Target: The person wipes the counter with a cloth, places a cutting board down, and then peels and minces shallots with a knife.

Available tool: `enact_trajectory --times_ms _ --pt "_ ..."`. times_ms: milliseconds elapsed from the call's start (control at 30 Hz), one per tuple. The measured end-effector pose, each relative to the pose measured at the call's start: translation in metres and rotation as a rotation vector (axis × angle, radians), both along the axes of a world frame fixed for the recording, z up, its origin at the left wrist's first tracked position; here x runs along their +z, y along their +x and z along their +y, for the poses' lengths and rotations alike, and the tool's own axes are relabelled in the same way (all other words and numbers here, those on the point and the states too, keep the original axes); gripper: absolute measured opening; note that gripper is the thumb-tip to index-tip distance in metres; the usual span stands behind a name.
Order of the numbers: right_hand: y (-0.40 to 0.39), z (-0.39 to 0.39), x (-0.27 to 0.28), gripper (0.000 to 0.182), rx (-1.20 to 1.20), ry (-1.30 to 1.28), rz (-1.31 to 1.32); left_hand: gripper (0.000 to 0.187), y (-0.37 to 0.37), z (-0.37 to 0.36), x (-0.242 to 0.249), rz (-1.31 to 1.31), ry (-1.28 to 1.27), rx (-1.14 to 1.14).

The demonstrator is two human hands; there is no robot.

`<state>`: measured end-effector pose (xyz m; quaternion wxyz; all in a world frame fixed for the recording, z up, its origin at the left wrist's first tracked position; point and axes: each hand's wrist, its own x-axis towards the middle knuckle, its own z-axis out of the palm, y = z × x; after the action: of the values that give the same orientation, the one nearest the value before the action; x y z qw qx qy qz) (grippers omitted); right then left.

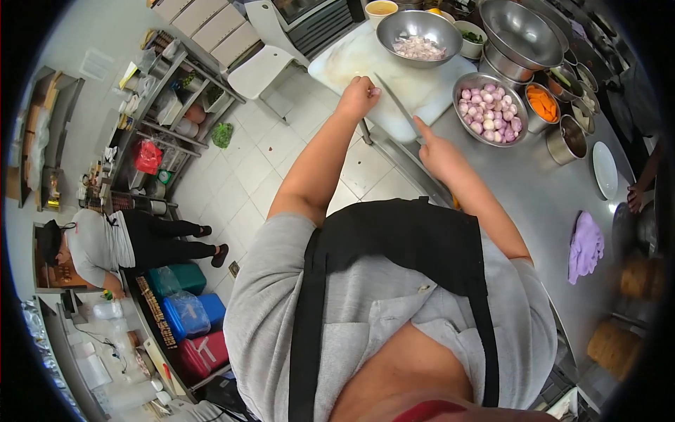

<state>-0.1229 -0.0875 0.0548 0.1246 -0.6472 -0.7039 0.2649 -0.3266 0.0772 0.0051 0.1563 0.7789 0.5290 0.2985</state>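
Note:
My right hand [437,151] is wrapped around the handle of a knife [395,100], its index finger stretched along the back of the blade. The blade lies across the white cutting board [344,60], with its tip beside my left hand [360,97]. My left fingers are curled closed at the board's edge; what they hold, if anything, is hidden. At the far side of the board sits a steel bowl [394,24] with chopped pale pieces. Right of the board, another bowl [459,112] holds peeled shallots [488,111].
Beside the shallots stand a container of orange carrot pieces [542,104], a steel pot [567,141], a white oval plate [605,170] and a purple cloth [586,247]. Large steel bowls [524,35] are stacked behind. Another person [98,243] bends over a counter at left. A white chair [261,72] stands beyond the board.

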Motion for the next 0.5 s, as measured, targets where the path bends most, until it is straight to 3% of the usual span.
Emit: enact_trajectory --times_ms 167,333,500 --pt "-0.005 0.001 0.010 0.068 0.045 -0.090 -0.027 0.023 0.001 0.005 0.002 0.083 0.017 -0.019" --pt "-0.003 -0.002 0.014 0.067 0.066 -0.097 -0.004 0.021 -0.004 0.007 -0.009 -0.247 -0.115 -0.073" --pt "-0.002 -0.008 0.011 0.067 0.057 -0.087 0.048 0.026 -0.004 0.006 -0.013 -0.266 -0.123 -0.054"
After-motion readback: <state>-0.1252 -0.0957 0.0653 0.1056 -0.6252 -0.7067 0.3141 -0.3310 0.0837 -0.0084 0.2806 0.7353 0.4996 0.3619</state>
